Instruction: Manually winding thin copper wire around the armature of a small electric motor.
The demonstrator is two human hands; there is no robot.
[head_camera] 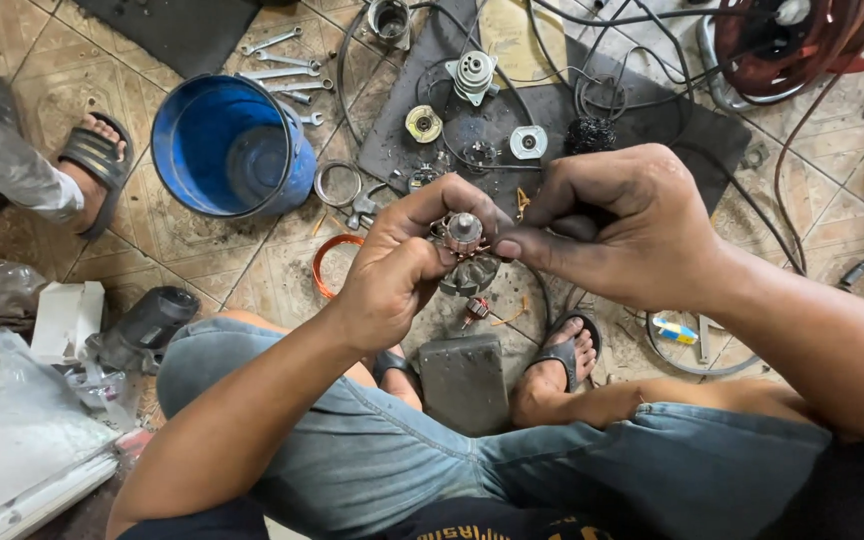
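I sit on a tiled floor with my knees spread. My left hand (407, 265) grips a small motor armature (465, 235), a metal rotor with a copper-coloured commutator end pointing up. My right hand (617, 225) is closed beside it, thumb and fingertips pinching at the armature's top; thin copper wire ends stick out between the two hands. What my right fingers pinch is too small to make out. Both hands hover above my sandalled feet.
A blue bucket (232, 145) stands to the left, with several wrenches (282, 70) behind it. Motor parts lie on a dark mat (552, 110). A red cable reel (802, 40) sits at the top right. Another person's sandalled foot (97, 160) is at the far left. A grey block (464, 385) rests between my feet.
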